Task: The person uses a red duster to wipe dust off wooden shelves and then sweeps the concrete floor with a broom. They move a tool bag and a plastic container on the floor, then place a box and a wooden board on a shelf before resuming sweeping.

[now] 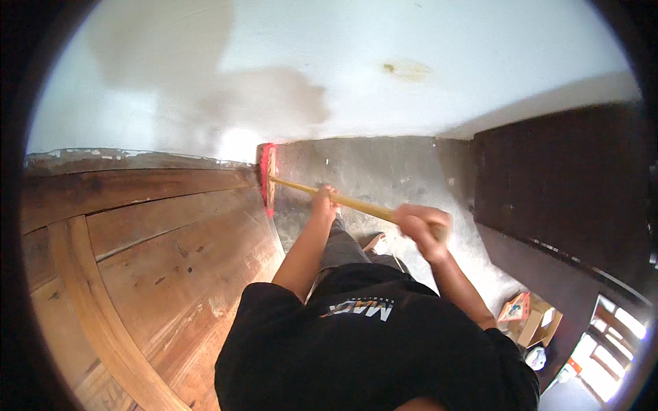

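Observation:
A push broom with a wooden block (271, 177) and red bristles (264, 177) is at the foot of the wooden plank wall, its bristle side facing the planks. From the block its long wooden handle (365, 206) runs back towards me. My left hand (325, 203) is closed around the handle partway along. Nearer the upper end, my right hand (424, 226) grips it and looks blurred. Both hands are in front of my body, above my legs.
The plank wall (169, 231) stands to my left, a white wall (360, 97) ahead. On the right is a large dark panel (555, 180). An open cardboard box (540, 321) and a plastic bag (536, 358) lie at lower right. The grey floor (360, 159) looks worn.

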`<state>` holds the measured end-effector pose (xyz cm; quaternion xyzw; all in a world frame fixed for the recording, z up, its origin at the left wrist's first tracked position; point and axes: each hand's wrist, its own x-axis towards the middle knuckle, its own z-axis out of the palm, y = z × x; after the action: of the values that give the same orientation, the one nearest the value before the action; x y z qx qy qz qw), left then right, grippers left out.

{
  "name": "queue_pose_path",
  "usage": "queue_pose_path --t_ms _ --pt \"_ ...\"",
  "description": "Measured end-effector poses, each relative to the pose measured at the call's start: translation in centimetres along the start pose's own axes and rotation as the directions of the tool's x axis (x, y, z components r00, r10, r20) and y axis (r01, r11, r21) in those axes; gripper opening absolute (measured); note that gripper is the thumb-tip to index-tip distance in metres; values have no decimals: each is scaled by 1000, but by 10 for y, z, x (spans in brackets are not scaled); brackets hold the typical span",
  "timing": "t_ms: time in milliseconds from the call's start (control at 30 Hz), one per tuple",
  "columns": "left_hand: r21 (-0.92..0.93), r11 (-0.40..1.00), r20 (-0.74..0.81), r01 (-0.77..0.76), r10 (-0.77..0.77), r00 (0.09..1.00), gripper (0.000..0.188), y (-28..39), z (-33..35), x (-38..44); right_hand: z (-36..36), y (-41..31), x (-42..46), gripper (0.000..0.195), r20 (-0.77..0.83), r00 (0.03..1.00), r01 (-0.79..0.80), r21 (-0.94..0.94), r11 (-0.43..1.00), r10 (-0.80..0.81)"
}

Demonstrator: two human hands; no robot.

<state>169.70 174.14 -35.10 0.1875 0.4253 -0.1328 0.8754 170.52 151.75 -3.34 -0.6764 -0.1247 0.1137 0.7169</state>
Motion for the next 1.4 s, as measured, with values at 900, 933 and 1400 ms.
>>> queue_pose_path --t_ms 900,933,1400 --pt "545 828 -71 130 -109 992 10 -215 99 -20 -78 -35 -157 15 -606 793 11 -91 996 -64" --pt "575 796 -98 191 -164 982 17 -222 125 -40 -80 -43 -168 15 -629 772 10 -128 992 -89" --pt "390 905 -287 168 -54 956 22 -112 16 -79 -63 0 -144 25 40 998 40 194 980 -49"
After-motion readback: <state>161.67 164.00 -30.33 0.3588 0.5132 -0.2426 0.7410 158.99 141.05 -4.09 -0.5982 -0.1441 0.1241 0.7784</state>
